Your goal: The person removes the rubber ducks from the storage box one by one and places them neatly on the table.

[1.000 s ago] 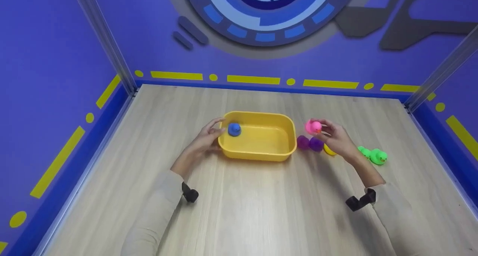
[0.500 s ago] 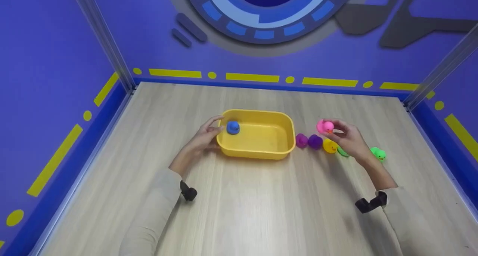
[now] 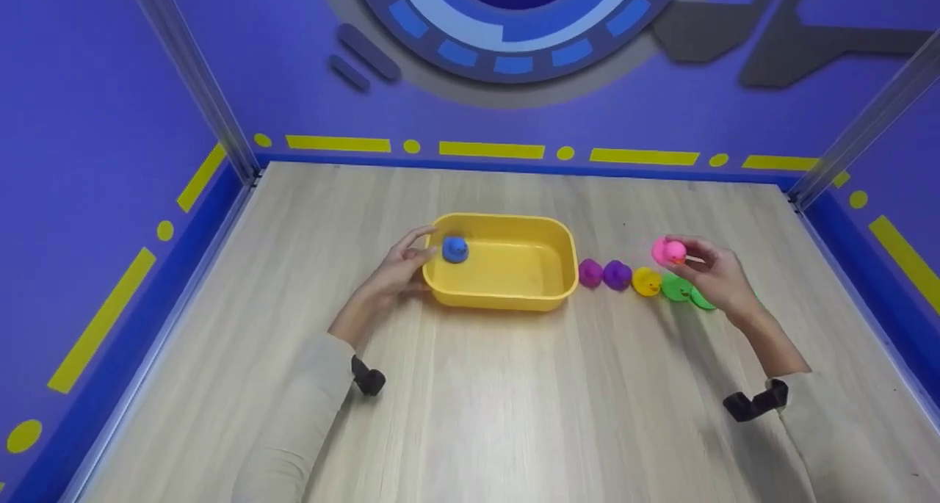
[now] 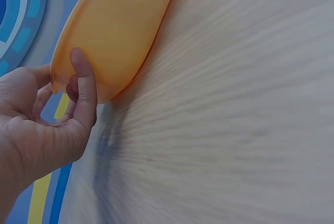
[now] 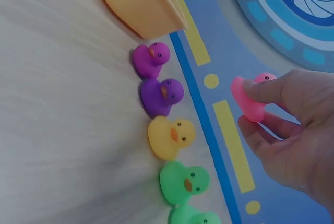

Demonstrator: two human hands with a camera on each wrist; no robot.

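Note:
My left hand [image 3: 400,268] grips the left end of a yellow plastic tub [image 3: 507,302], with fingers and thumb at its rim; the left wrist view shows the same hand against the outer wall [image 4: 122,31]. Inside the tub, toward its left end, sits a blue rubber duck [image 3: 455,250]. A pink rubber duck [image 5: 249,101] is pinched between the thumb and fingers of my right hand [image 3: 716,272], held above the table. Below it runs a row of rubber ducks: magenta [image 5: 149,60], purple [image 5: 160,97], yellow [image 5: 170,137], green [image 5: 182,182] and another green [image 5: 193,216].
The row of ducks starts close to the tub's right end and stretches right, partly hidden by my right hand. Blue-purple printed panels [image 3: 470,106] stand along the back and both sides of the wooden table [image 3: 485,400].
My right hand has carried the pink duck rightward along the row, uncovering the yellow duck and a green one. The left hand stays at the tub, and the blue duck rests in the same spot.

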